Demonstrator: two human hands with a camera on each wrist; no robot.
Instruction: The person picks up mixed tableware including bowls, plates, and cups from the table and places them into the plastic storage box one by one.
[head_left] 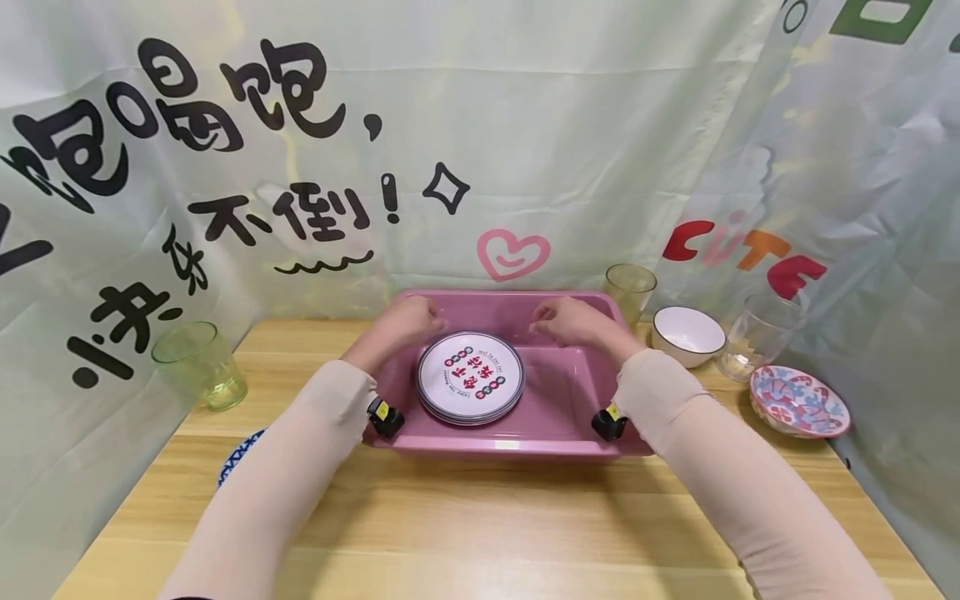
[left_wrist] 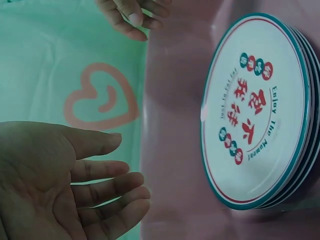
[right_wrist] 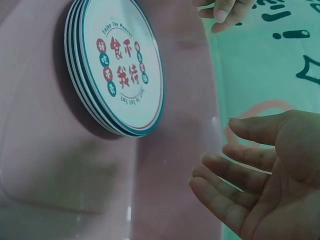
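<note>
A stack of several round white plates (head_left: 471,375), with dark rims and red lettering, lies in the left part of a pink rectangular tub (head_left: 558,375). My left hand (head_left: 409,320) hovers over the tub's back left, just beyond the plates. Over the back right is my right hand (head_left: 572,322), a hand's width or more from the stack. In the left wrist view the left fingers (left_wrist: 107,187) extend loosely with nothing in them. The right fingers (right_wrist: 235,175) are likewise relaxed and hold nothing in the right wrist view.
A green glass (head_left: 201,367) and a blue-patterned dish (head_left: 240,454), partly hidden by the left sleeve, are at left. To the right stand an amber glass (head_left: 630,287), a white bowl (head_left: 687,333), a clear glass (head_left: 757,337) and a patterned bowl (head_left: 799,402). Printed cloth (head_left: 525,150) hangs behind.
</note>
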